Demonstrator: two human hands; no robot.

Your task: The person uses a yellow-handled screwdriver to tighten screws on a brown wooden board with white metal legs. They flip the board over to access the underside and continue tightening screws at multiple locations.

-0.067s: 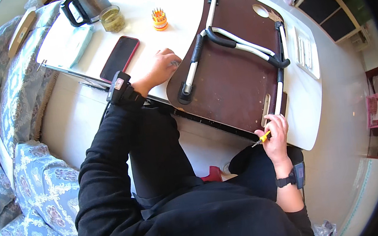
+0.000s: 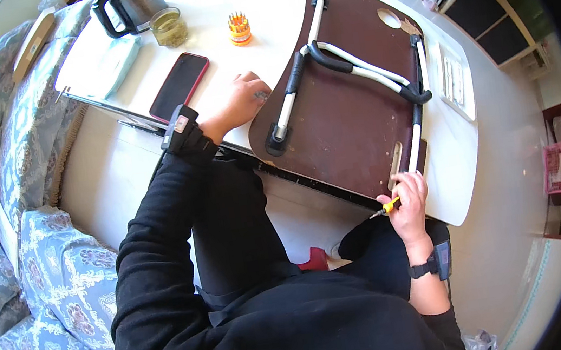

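Note:
My right hand [image 2: 409,202] is closed around a small yellow-handled screwdriver [image 2: 392,205] at the near right corner of a dark brown folding lap table. The screwdriver's metal tip points left. That lap table [image 2: 345,124] lies upside down, with its white tube legs [image 2: 366,73] and black foam sleeves folded flat on the underside. Against its left edge, my left hand [image 2: 242,102] rests on the white table with curled fingers. Something small and greyish shows by these fingers; I cannot make out what it is.
On the white table [image 2: 223,65] are a red-edged phone [image 2: 179,86], an orange holder with screwdriver bits [image 2: 240,31], a glass cup [image 2: 168,29], a kettle [image 2: 131,7] and a pale packet [image 2: 117,65]. A white slotted tray [image 2: 452,81] lies at right. A patterned sofa [image 2: 60,275] stands left.

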